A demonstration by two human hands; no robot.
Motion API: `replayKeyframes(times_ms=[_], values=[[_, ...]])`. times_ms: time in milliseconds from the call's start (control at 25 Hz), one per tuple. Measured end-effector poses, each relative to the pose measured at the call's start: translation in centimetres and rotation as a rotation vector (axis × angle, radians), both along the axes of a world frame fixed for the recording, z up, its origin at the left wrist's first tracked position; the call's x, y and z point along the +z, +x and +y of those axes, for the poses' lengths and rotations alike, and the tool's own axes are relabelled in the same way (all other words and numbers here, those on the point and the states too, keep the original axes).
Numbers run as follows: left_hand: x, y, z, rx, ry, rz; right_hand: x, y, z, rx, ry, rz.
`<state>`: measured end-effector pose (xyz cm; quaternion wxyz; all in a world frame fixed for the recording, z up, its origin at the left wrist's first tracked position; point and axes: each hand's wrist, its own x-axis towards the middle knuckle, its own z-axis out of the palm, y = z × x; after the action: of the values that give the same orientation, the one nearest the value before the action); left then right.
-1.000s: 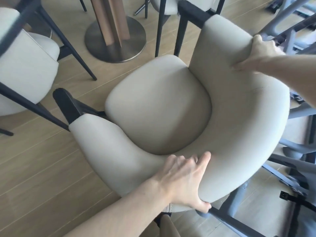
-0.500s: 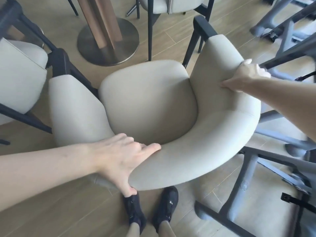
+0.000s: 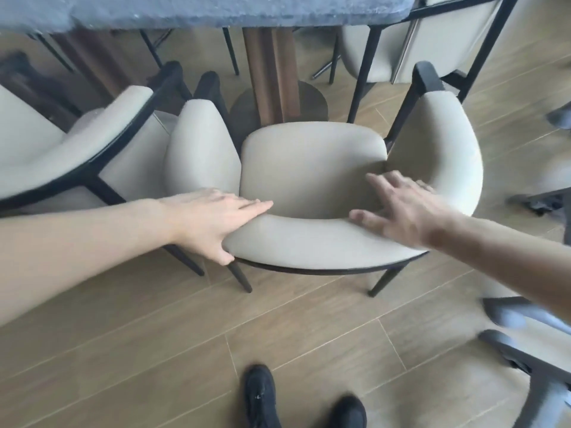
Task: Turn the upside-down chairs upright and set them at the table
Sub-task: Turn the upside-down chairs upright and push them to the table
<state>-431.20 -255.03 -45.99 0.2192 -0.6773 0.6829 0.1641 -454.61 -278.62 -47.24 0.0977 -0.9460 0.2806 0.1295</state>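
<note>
- Chair (image 3: 312, 168): upright on the floor (image 3: 185, 350), centre, seat facing the far table (image 3: 216, 10).
- Second chair (image 3: 77, 149): just left of it.
- My left hand (image 3: 210, 220): on the chair's near-left backrest.
- My right hand (image 3: 398, 208): over the near-right backrest.
- My shoes (image 3: 262, 396): near, behind the chair.

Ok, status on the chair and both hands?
Left hand flat on backrest, thumb under the rim. Right hand open over it. Chair upright, facing table. Neighbouring chair close on its left.

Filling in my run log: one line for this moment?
chair upright, facing table | left hand on backrest | right hand blurred over backrest
</note>
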Motion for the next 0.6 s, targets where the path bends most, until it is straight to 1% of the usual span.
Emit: replayKeyframes(times_ms=[40, 80, 120, 200, 280, 360, 400, 600], values=[[0.1, -0.6, 0.1, 0.042, 0.015, 0.039, 0.2, -0.4, 2.1, 0.198, 0.039, 0.063], [-0.3, -1.3, 0.1, 0.080, 0.010, 0.058, 0.0, -0.9, 4.0, 0.346, 0.034, 0.120], [0.0, -2.2, 0.0, 0.100, 0.024, 0.072, 0.3, -0.9, 5.0, 0.443, 0.001, 0.166], [-0.7, -2.1, -0.7, 0.086, 0.034, 0.082, 0.2, 0.2, 4.8, 0.446, -0.047, 0.158], [-0.5, -1.4, -1.5, 0.020, 0.023, 0.066, -0.1, 0.7, 4.1, 0.451, -0.083, 0.163], [-0.7, -0.1, -2.0, -0.058, -0.032, 0.059, 0.1, 1.6, 4.3, 0.524, -0.131, 0.153], [-0.8, 0.2, -2.0, -0.083, -0.030, 0.047, 0.1, 2.0, 4.6, 0.552, -0.132, 0.155], [-1.1, 1.6, -1.5, -0.108, -0.059, 0.011, 0.2, 3.2, 5.0, 0.554, -0.169, 0.146]])
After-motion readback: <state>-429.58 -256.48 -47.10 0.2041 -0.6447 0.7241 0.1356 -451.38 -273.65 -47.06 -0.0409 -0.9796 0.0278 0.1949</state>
